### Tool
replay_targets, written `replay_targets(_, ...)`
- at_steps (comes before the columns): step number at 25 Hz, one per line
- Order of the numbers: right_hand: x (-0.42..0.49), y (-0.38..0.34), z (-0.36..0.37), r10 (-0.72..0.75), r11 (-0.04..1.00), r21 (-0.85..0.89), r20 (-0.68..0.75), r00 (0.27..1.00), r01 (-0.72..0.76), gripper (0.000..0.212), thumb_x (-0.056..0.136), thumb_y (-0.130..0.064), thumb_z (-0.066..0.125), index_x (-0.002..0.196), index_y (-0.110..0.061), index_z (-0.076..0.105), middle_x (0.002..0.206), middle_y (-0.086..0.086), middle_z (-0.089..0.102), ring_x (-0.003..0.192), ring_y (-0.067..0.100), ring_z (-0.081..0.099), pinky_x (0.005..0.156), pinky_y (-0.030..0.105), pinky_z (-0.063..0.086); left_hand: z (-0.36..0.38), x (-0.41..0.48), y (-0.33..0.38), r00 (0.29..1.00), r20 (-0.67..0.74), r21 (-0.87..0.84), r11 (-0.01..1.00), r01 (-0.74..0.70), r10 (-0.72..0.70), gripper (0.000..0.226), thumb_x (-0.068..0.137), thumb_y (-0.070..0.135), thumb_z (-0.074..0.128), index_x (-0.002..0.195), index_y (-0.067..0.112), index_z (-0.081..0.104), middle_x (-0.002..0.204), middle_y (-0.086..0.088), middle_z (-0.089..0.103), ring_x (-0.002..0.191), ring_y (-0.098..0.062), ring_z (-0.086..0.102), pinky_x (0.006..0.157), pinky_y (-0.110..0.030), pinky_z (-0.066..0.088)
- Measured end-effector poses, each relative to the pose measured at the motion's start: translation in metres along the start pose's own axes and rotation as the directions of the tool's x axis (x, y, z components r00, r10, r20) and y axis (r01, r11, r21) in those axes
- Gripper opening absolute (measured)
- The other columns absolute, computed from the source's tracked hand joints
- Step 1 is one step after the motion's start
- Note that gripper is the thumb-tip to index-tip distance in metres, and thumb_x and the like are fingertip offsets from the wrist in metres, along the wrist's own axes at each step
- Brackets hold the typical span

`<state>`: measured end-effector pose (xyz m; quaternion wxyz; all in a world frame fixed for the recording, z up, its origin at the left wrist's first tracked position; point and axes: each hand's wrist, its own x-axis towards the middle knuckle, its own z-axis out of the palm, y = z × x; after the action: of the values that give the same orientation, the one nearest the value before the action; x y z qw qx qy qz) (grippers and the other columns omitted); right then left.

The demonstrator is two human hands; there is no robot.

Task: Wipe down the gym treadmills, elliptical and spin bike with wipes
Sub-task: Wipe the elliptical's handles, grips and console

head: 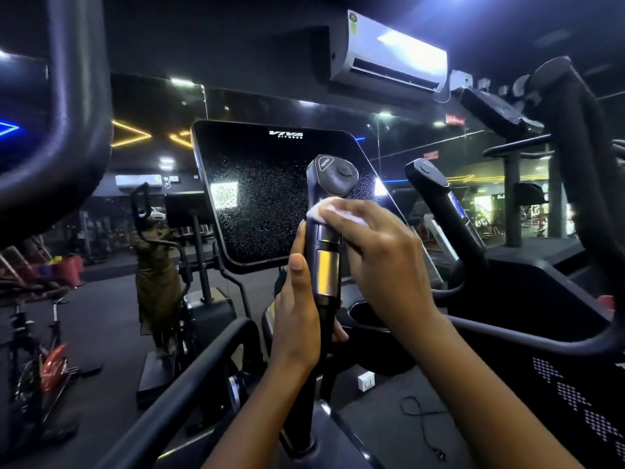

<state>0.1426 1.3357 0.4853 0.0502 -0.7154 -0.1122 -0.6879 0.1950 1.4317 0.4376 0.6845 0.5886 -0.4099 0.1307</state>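
A black upright handle (325,184) with a button top and metal sensor plates rises in front of the elliptical's dark console screen (270,198), which is speckled with spray droplets. My left hand (297,313) grips the handle's lower shaft, thumb pointing up along its left side. My right hand (375,245) presses a white wipe (324,208) against the handle just below the button head, fingers curled over the wipe. A second matching handle (436,198) stands to the right, untouched.
A thick curved moving arm (67,130) fills the upper left and another (575,164) the right. A cup holder (365,313) sits below the console. A mirror ahead reflects a person, spin bikes at left (33,333). A white socket box (366,380) and a cable lie on the floor.
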Motion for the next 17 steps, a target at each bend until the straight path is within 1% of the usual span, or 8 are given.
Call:
replay_targets(2, -0.021, -0.011, -0.002, -0.057, 0.994, -0.092, 0.065, 0.996, 0.063, 0.030, 0.081, -0.008, 0.052, 0.104, -0.010, 0.071, 0.104, 0.004, 0.068, 0.077, 0.023, 0.060, 0.067, 0.027, 0.046, -0.001, 0.001, -0.003, 1.000, -0.020, 0.012, 1.000, -0.004, 0.005, 0.094, 0.065, 0.094, 0.021, 0.142, 0.044, 0.037, 0.079, 0.000, 0.071, 0.071, -0.022, 0.070, 0.071, -0.038, 0.055)
replay_targets(4, -0.050, -0.023, -0.009, -0.083, 0.993, -0.075, 0.087, 0.993, 0.090, 0.029, 0.085, -0.011, 0.050, 0.104, -0.009, 0.072, 0.106, 0.003, 0.067, 0.078, 0.021, 0.060, 0.067, 0.026, 0.047, -0.002, 0.002, -0.003, 0.999, -0.037, -0.020, 1.000, 0.007, -0.007, 0.091, 0.059, 0.098, 0.024, 0.137, 0.054, 0.038, 0.107, 0.016, 0.070, 0.109, -0.013, 0.063, 0.099, -0.039, 0.044)
replay_targets(6, -0.071, -0.027, -0.015, -0.085, 0.996, -0.015, 0.088, 0.992, 0.087, 0.028, 0.088, -0.010, 0.049, 0.105, -0.010, 0.072, 0.107, 0.002, 0.068, 0.083, 0.019, 0.063, 0.071, 0.026, 0.050, -0.001, 0.001, 0.001, 0.998, -0.028, -0.031, 0.998, 0.058, -0.059, 0.090, 0.058, 0.099, 0.021, 0.137, 0.058, 0.033, 0.132, 0.009, 0.058, 0.125, -0.018, 0.053, 0.107, -0.042, 0.037)
replay_targets(8, -0.074, -0.018, -0.017, -0.030, 0.996, 0.089, 0.055, 0.998, 0.025, 0.027, 0.086, -0.006, 0.054, 0.105, -0.011, 0.072, 0.105, 0.002, 0.068, 0.087, 0.017, 0.065, 0.077, 0.025, 0.051, -0.002, -0.001, 0.002, 0.996, 0.013, -0.008, 0.996, 0.091, -0.091, 0.099, 0.056, 0.100, 0.018, 0.142, 0.053, 0.028, 0.141, -0.005, 0.050, 0.112, -0.031, 0.060, 0.093, -0.044, 0.048)
replay_targets(10, -0.057, 0.000, -0.020, 0.110, 0.981, 0.160, -0.007, 0.994, -0.108, 0.028, 0.081, 0.002, 0.059, 0.101, -0.011, 0.073, 0.102, 0.001, 0.069, 0.090, 0.013, 0.064, 0.082, 0.021, 0.049, -0.006, 0.000, 0.006, 0.995, 0.049, -0.060, 0.994, 0.095, -0.092, 0.093, 0.054, 0.100, 0.026, 0.137, 0.060, 0.031, 0.109, -0.014, 0.066, 0.061, -0.033, 0.065, 0.062, -0.037, 0.053)
replay_targets(11, -0.043, 0.010, -0.021, 0.165, 0.973, 0.170, -0.047, 0.985, -0.155, 0.029, 0.079, 0.005, 0.061, 0.101, -0.010, 0.073, 0.101, 0.002, 0.069, 0.091, 0.011, 0.064, 0.082, 0.019, 0.048, -0.007, 0.001, 0.010, 0.995, 0.058, -0.060, 0.995, 0.084, -0.080, 0.089, 0.053, 0.099, 0.028, 0.134, 0.063, 0.031, 0.098, -0.011, 0.067, 0.055, -0.032, 0.064, 0.060, -0.038, 0.053)
replay_targets(14, 0.003, 0.023, -0.011, 0.083, 0.984, 0.163, -0.086, 0.993, -0.068, 0.028, 0.081, 0.005, 0.062, 0.102, -0.009, 0.073, 0.102, 0.002, 0.070, 0.092, 0.012, 0.064, 0.082, 0.022, 0.050, -0.004, 0.014, 0.020, 0.998, 0.037, 0.026, 0.998, 0.056, -0.057, 0.085, 0.057, 0.099, 0.021, 0.134, 0.065, 0.028, 0.127, -0.007, 0.060, 0.101, -0.035, 0.066, 0.090, -0.057, 0.049)
replay_targets(17, 0.028, 0.017, 0.006, -0.135, 0.989, -0.056, 0.031, 0.990, 0.136, 0.027, 0.080, -0.006, 0.057, 0.100, -0.014, 0.073, 0.103, 0.001, 0.069, 0.084, 0.023, 0.063, 0.063, 0.034, 0.054, 0.004, 0.025, 0.021, 0.995, -0.019, 0.083, 0.992, 0.095, -0.094, 0.102, 0.056, 0.098, 0.014, 0.137, 0.041, 0.042, 0.114, -0.021, 0.065, 0.084, -0.030, 0.069, 0.074, -0.040, 0.056)
